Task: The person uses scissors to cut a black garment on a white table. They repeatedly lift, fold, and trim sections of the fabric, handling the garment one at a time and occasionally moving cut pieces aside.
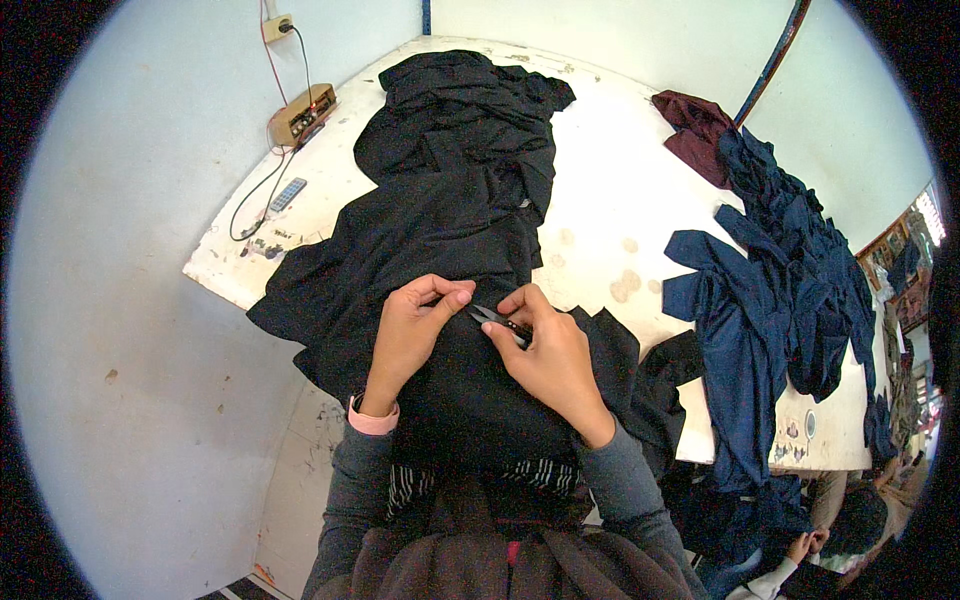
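Note:
A large heap of black cloth (440, 225) runs from the far part of the table down to my lap. My left hand (412, 325) is closed in a pinch at a fold of this cloth, thumb against forefinger; any thread between the fingertips is too small to see. Small thread snips (488, 314) with a dark handle sit in my right hand (552, 350), which is closed around them. Their blades point left, just beside my left fingertips and close above the cloth. The handle is partly hidden by my right fingers.
The white table (590, 200) bears dark blue garments (740, 330) and a maroon cloth (695, 130) on the right. At left are a remote control (288, 194), a cable and a wall-side brown device (303, 115). Another person's hands (808, 544) show at lower right.

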